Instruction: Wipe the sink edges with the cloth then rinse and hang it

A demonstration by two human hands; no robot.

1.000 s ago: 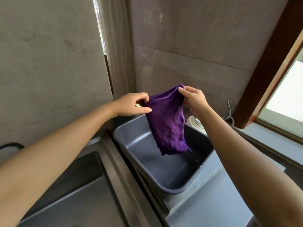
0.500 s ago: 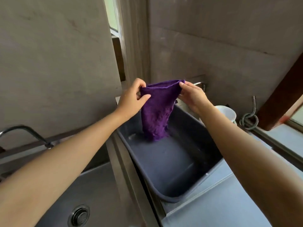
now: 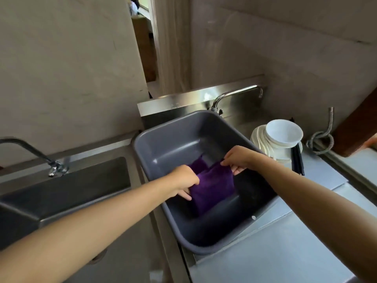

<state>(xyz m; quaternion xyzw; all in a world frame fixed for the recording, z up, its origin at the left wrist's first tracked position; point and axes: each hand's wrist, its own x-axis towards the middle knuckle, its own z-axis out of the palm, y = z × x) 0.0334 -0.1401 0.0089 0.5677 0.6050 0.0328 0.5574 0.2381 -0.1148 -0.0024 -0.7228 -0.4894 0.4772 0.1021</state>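
A purple cloth (image 3: 214, 186) is held low inside a grey plastic basin (image 3: 163, 139), folded over, with part of it lying on the basin floor. My left hand (image 3: 184, 179) pinches the cloth's left side. My right hand (image 3: 238, 159) grips its upper right corner. The basin sits in the right-hand part of a steel sink unit. A steel sink (image 3: 67, 180) lies to the left, with its tap (image 3: 36, 154) at the back.
A second curved tap (image 3: 236, 94) stands behind the basin. Stacked white plates and bowls (image 3: 279, 139) and dark chopsticks (image 3: 297, 160) sit right of the basin. A knotted grey hose (image 3: 324, 139) hangs by the wall. Grey counter (image 3: 285, 242) runs along the right.
Both hands have lowered the cloth from above the basin down into it. The view has tilted down, and both taps and the dishes now show.
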